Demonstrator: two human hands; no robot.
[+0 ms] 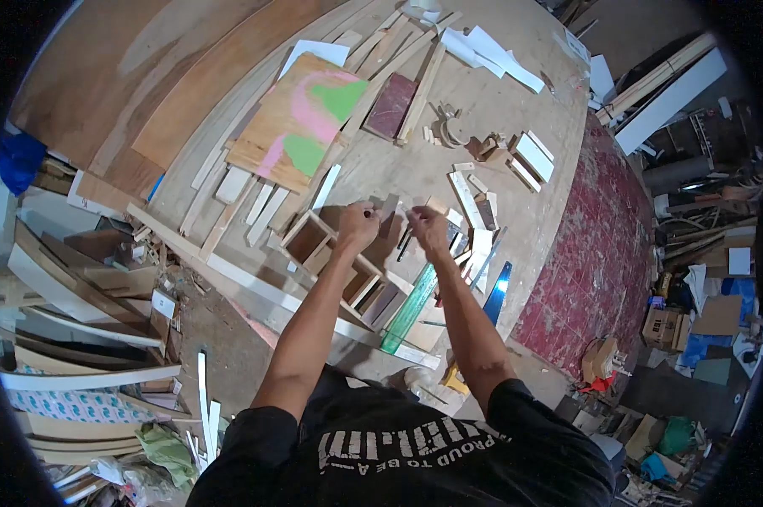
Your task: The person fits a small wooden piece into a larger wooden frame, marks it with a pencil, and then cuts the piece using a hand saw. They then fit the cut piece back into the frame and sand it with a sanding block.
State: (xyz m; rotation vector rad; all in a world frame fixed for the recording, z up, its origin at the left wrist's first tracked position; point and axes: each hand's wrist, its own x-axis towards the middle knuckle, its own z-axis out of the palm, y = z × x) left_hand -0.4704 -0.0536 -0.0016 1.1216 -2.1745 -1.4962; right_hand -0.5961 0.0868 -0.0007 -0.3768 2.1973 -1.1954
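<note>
Over the workbench, my left hand (360, 225) is closed, its fingertips at the edge of a small grey-brown wood piece (389, 208). My right hand (429, 230) is on the other side of that piece, fingers pinched together; whatever is between them is too small to make out. Below my left hand is a wooden box frame with compartments (367, 275), partly hidden by my left forearm. A green see-through ruler (411, 309) lies beside my right forearm, near a thin pencil (433, 323). Dark slim tools (405, 245) lie under my right hand.
A painted plywood board (267, 139) and wood strips cover the left of the workbench (364, 182). A dark red block (391, 106) lies farther back. Wood offcuts (466, 198) and a blue blade (498, 291) lie right. Boards and scrap crowd the floor on both sides.
</note>
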